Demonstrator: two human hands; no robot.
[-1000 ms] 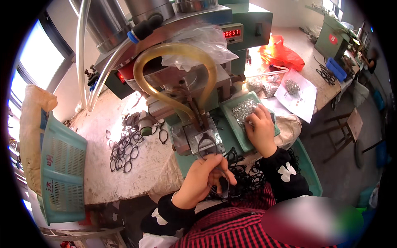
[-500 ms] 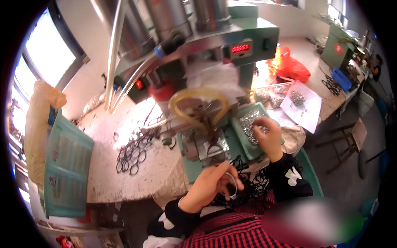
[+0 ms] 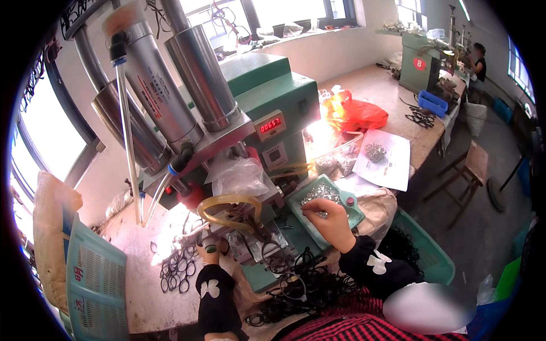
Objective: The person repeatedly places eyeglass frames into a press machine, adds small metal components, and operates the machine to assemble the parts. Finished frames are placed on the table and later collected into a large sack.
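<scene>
hands, two, bare, in black sleeves with white bow shapes. right hand (image 3: 330,220): above the near part of a shallow green tray (image 3: 356,220), thumb and fingertips drawn close together beside a heap of small silver parts (image 3: 319,192); whether they are clamped on a part cannot be told. left hand (image 3: 210,258): at the left side of the press, partly hidden by a green-tipped knob (image 3: 211,248); whether its fingers are apart or together cannot be told

black ring-shaped frame (image 3: 293,299), one: at the near side of the press, one ring up against the metal die, the other ring nearer the wearer, above a tangle of black frames (image 3: 267,314); neither hand on it

press (image 3: 261,85), green, one: tall silver cylinders, a red-lit counter (image 3: 269,125), a clear plastic bag (image 3: 239,177) and a looped yellow hose (image 3: 230,199) at its front

on the worktable (image 3: 142,315), left: loose black rings (image 3: 179,270), spread flat. far left edge: teal slatted basket (image 3: 99,284) beside a beige sack (image 3: 54,227)

right and far: white paper (image 3: 396,173) under a small silver pile (image 3: 375,152); red bag (image 3: 364,115); blue box (image 3: 433,104). right, near: green bin (image 3: 442,267) with black items inside
</scene>
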